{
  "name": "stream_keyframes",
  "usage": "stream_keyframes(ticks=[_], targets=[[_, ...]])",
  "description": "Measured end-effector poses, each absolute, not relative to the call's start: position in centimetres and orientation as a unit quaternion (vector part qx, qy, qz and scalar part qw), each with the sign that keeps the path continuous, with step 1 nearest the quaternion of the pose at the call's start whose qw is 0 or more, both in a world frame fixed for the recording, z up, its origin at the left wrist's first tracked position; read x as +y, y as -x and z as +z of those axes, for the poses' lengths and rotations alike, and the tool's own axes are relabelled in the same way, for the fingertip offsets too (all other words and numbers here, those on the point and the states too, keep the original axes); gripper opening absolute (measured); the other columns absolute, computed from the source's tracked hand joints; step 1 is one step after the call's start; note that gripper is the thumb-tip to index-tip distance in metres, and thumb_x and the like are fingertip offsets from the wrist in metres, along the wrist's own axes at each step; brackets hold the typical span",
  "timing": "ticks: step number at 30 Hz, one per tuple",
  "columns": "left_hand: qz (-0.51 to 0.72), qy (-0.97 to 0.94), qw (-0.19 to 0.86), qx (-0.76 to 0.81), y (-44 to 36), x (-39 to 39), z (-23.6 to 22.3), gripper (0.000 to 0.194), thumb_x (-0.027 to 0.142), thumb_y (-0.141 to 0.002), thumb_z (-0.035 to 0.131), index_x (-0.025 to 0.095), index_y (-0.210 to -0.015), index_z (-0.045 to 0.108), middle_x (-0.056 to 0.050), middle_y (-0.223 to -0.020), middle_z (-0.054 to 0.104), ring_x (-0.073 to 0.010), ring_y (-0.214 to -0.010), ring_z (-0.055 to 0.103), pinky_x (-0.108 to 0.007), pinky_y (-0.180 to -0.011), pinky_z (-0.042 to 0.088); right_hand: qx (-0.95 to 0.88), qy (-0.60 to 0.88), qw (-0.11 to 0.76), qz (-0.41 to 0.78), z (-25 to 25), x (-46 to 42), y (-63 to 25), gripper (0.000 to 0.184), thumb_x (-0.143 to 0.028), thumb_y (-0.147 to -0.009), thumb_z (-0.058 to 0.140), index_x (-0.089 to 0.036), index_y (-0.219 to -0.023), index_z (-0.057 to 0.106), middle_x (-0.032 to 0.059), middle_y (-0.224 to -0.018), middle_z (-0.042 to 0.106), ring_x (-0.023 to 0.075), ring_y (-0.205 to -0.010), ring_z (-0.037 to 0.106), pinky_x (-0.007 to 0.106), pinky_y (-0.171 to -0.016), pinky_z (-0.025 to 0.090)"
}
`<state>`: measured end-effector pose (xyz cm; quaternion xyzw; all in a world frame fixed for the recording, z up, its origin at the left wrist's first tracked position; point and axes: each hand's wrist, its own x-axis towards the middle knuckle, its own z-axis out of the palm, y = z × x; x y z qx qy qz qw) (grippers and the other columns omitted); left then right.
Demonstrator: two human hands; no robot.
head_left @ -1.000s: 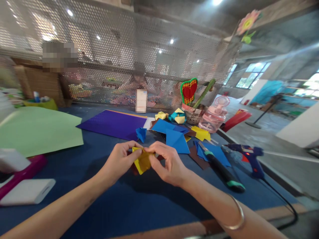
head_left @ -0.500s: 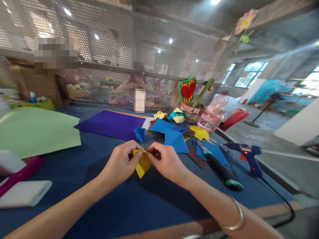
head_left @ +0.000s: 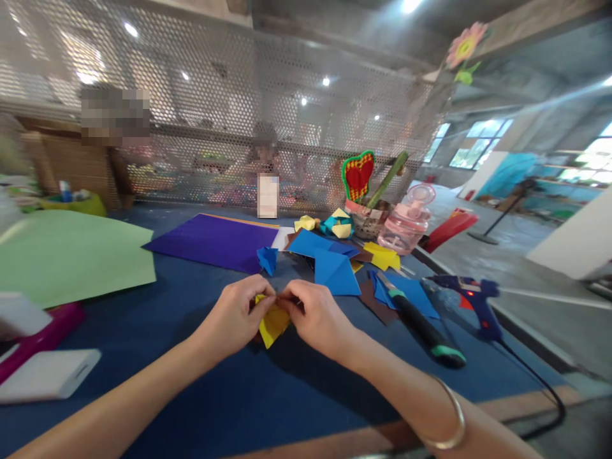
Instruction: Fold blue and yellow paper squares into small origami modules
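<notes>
Between my two hands is a small folded piece of yellow paper (head_left: pixel 273 325), its pointed end hanging down. My left hand (head_left: pixel 243 312) pinches its upper left edge between thumb and fingers. From the other side my right hand (head_left: pixel 315 313) pinches the top of the same paper, the fingertips of both hands nearly meeting. Just beyond them lies a small folded blue paper piece (head_left: pixel 267 260). Flat blue paper (head_left: pixel 336 274) rests past my right hand, and a purple sheet (head_left: pixel 215 242) lies beyond my left.
On the right are a black-and-green handled tool (head_left: pixel 425 328) and a corded glue gun (head_left: pixel 480 306). A pink bottle (head_left: pixel 405 220) stands behind, by a basket (head_left: pixel 366 220). Pale green paper (head_left: pixel 76 255) and a white box-like device (head_left: pixel 50 375) are on the left. A perforated screen (head_left: pixel 201 89) stands behind.
Both hands have dipped slightly with the yellow paper, and the right fingers now cover more of its top edge. The things on the table have not moved.
</notes>
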<state>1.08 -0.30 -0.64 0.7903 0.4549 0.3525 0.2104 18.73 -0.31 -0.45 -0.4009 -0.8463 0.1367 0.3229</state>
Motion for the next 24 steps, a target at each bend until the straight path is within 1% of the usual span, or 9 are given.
stream_keyframes(ticks=[4,11,17,19,21,24], targets=[[0.338,-0.802,0.196,0.452,-1.3,-0.4,-0.6,0.013,0.014,-0.082,0.047,0.019,-0.072,0.054,0.001,-0.072,0.056,-0.0132,-0.068,0.053,-0.024,-0.062,0.037,-0.854,0.395,0.312,0.131,-0.5,-0.4,-18.9,0.014,-0.007,-0.084,0.052,-0.018,-0.076,0.052,0.0015,-0.074,0.059,0.0137,-0.069,0.055,0.024,-0.061,0.038],[0.353,-0.808,0.21,0.422,-1.1,-0.7,-0.8,0.016,0.007,-0.076,0.043,0.02,-0.069,0.049,0.003,-0.067,0.05,-0.0118,-0.063,0.049,-0.022,-0.059,0.037,-0.879,0.382,0.28,0.057,-0.6,-1.0,-18.8,0.017,-0.006,-0.08,0.047,-0.02,-0.073,0.043,0.0035,-0.074,0.052,0.0168,-0.069,0.049,0.027,-0.06,0.036],[0.379,-0.817,0.197,0.388,-1.1,-1.0,-0.6,0.018,0.004,-0.072,0.043,0.019,-0.064,0.048,0.003,-0.066,0.05,-0.0108,-0.063,0.05,-0.021,-0.059,0.037,-0.892,0.359,0.273,0.021,-1.3,-1.0,-18.7,0.015,-0.008,-0.083,0.045,-0.02,-0.074,0.045,0.0056,-0.075,0.052,0.0187,-0.07,0.049,0.03,-0.062,0.038],[0.382,-0.81,0.187,0.404,-1.2,-0.9,-0.6,0.018,0.005,-0.073,0.044,0.019,-0.063,0.049,0.003,-0.065,0.05,-0.0107,-0.061,0.049,-0.021,-0.057,0.037,-0.888,0.362,0.282,0.035,-1.4,-0.7,-18.7,0.015,-0.008,-0.085,0.044,-0.019,-0.076,0.049,0.0067,-0.077,0.055,0.019,-0.073,0.051,0.03,-0.064,0.04],[0.384,-0.793,0.187,0.435,-1.1,-0.7,-0.6,0.016,0.01,-0.076,0.047,0.019,-0.065,0.053,0.002,-0.066,0.052,-0.0109,-0.061,0.05,-0.021,-0.055,0.038,-0.871,0.37,0.311,0.083,-1.2,-0.3,-18.7,0.015,-0.01,-0.089,0.045,-0.018,-0.079,0.053,0.0063,-0.08,0.058,0.018,-0.075,0.055,0.029,-0.066,0.042],[0.409,-0.747,0.221,0.475,-0.8,-0.2,-0.5,0.011,0.019,-0.081,0.05,0.019,-0.072,0.058,0.001,-0.071,0.058,-0.0118,-0.063,0.056,-0.02,-0.054,0.043,-0.827,0.389,0.365,0.178,-0.6,0.2,-18.8,0.014,-0.021,-0.095,0.045,-0.018,-0.092,0.059,0.0051,-0.085,0.063,0.0161,-0.077,0.059,0.027,-0.069,0.045]])
